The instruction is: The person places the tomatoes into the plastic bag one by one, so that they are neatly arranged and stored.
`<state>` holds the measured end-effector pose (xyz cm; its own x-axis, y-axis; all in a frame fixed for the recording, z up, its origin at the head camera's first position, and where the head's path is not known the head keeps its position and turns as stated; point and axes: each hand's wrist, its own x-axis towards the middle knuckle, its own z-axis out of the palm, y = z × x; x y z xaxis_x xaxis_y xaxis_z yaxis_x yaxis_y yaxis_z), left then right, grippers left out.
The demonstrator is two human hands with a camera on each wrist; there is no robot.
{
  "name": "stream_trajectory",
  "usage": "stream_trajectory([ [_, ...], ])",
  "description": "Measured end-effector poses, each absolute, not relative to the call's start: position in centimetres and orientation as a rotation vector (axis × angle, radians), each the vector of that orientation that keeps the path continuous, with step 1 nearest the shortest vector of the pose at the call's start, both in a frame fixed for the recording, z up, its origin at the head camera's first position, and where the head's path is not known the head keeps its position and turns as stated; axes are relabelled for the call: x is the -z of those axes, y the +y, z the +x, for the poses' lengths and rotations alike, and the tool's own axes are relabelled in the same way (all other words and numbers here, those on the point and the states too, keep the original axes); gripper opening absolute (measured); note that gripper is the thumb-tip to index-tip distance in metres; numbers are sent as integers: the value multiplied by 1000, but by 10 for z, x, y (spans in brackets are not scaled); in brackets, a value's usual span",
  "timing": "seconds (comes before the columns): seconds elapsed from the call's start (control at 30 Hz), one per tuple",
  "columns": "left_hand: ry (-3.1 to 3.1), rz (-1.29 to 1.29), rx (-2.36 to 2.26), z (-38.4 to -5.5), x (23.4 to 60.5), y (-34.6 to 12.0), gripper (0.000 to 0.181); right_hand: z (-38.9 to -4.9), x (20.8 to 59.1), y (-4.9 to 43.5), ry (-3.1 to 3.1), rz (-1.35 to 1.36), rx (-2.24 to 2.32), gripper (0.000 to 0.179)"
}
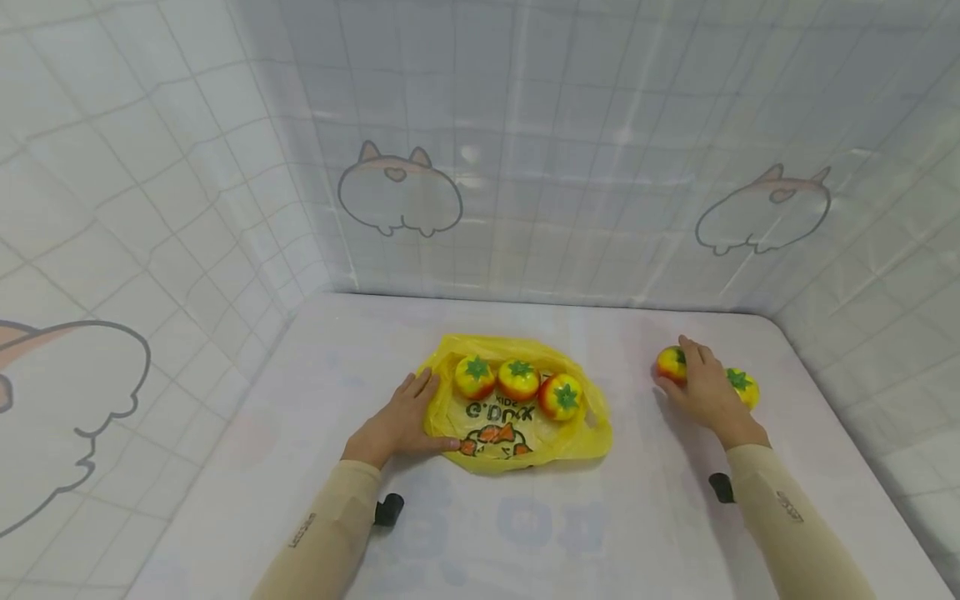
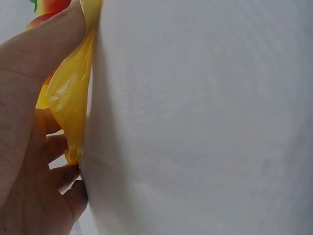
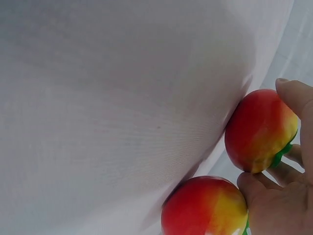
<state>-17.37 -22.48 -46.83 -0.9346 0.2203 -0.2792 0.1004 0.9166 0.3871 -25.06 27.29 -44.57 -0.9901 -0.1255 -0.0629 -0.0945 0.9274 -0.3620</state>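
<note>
So the right hand [image 1: 708, 392] has a persimmon-looking fruit [image 1: 669, 365] on the right side of the frame: thumb on the near side, fingers bent over the far side, so it's a loose grip, and the fruit looks like it's sitting on the tabletop [image 1: 645, 517]. In the right wrist view you can see its red underside between thumb and fingers. A second fruit [image 1: 742, 387], same red and yellow with a green leafy cap, is just beside that hand, further right.

Middle of the frame there's a yellow plastic bag [image 1: 577, 446], spread wide, with a duck face and lettering printed on it. Three more of these fruits sit in a row within its yellow edge: left one [image 1: 475, 379], middle one [image 1: 518, 382], right one [image 1: 558, 398].

Left hand [image 1: 401, 421] is at the bag's left edge, opened wide with the thumb well apart from the fingers, all resting against the plastic rather than clenched.

Both arms come in from the bottom in beige sleeves [image 1: 322, 533]. Up top, a pale grid-patterned wall covering [image 1: 570, 192] with cartoon animal rumps on it.
</note>
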Motion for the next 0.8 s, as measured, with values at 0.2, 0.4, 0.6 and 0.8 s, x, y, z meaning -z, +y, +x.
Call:
stream_trajectory([
  [0.2,2760,212,-529,-174,470,-224,130,-254,443,273,2986,-135,541,94],
  [0.4,2756,210,-514,-174,469,-223,128,-253,440,271,2965,-93,516,97],
  [0.6,2752,218,-515,-175,467,-222,128,-257,442,271,2942,-85,463,97],
  [0.8,2755,219,-534,-175,468,-223,129,-259,444,272,2957,-113,466,97],
])
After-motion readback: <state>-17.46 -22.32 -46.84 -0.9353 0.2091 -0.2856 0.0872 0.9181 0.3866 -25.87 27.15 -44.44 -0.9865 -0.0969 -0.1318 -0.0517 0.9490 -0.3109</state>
